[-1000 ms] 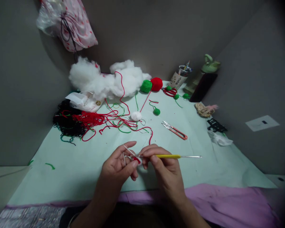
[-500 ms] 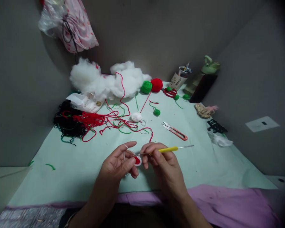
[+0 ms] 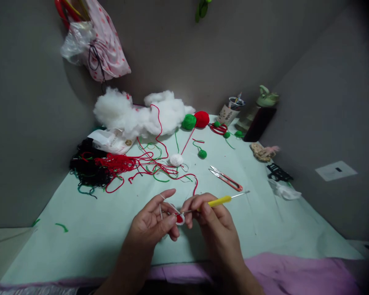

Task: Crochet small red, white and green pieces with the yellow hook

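Between thumb and fingers, my left hand pinches a small round crochet piece, red in the middle with a white rim. White yarn runs over its raised index finger. A crochet hook with a yellow handle is gripped in my right hand, its thin metal tip reaching the edge of the piece. The hook's other metal end points out to the right. Beyond the hands lie a white yarn ball and a loose red strand.
Orange thread snips lie right of centre. Behind are white stuffing, green and red yarn balls, red-handled scissors, a pen cup and a bottle. Tangled black and red yarn sits at left.
The view has tilted up a little, so the table's things appear lower. The hook's tip has shifted slightly at the piece's edge; both hands keep their grip.
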### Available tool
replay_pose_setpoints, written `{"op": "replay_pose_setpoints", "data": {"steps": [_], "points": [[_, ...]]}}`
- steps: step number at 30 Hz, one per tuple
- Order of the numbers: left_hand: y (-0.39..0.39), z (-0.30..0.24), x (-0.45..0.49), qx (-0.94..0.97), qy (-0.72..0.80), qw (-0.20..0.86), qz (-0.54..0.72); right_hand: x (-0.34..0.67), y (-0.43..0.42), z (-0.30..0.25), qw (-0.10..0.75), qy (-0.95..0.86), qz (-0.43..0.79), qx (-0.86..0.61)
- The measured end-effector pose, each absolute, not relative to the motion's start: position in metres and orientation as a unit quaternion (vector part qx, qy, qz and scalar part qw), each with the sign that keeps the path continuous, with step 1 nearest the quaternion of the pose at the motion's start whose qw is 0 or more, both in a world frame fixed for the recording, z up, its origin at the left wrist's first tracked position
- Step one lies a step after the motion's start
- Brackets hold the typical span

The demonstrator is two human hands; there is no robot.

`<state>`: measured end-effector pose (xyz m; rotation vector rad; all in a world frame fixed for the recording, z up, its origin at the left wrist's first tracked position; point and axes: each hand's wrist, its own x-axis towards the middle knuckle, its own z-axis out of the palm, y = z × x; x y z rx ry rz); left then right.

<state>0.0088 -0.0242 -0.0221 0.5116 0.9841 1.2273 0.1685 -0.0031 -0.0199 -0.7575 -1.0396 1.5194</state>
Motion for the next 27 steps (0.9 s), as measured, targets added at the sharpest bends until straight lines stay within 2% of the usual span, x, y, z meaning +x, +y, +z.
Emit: {"op": "replay_pose_setpoints", "data": {"steps": [3,6,13,15,17,20,24,27], "points": [[-0.024,-0.020,0.010,0.219,0.444,0.668,0.556,0.172,-0.004,-0.014,0.541,-0.479,0.609,-0.327],[-0.023,-0.016,0.012,0.220,0.459,0.645,0.570,0.175,-0.009,-0.007,0.526,-0.571,0.527,-0.348],[-0.034,-0.013,0.019,0.256,0.528,0.545,0.599,0.173,-0.017,-0.013,0.451,-0.826,0.157,-0.299],[-0.036,-0.015,0.018,0.241,0.513,0.565,0.599,0.172,-0.017,-0.019,0.437,-0.840,0.109,-0.303],[-0.035,-0.016,0.015,0.209,0.461,0.642,0.576,0.171,-0.018,-0.022,0.448,-0.828,0.129,-0.311],[-0.029,-0.015,0.008,0.163,0.406,0.731,0.524,0.173,-0.020,-0.018,0.495,-0.762,0.241,-0.342],[-0.024,-0.011,0.004,0.179,0.419,0.721,0.521,0.174,-0.019,-0.012,0.556,-0.599,0.450,-0.360],[-0.024,-0.009,0.005,0.205,0.437,0.693,0.535,0.172,-0.014,-0.013,0.566,-0.554,0.504,-0.344]]}}
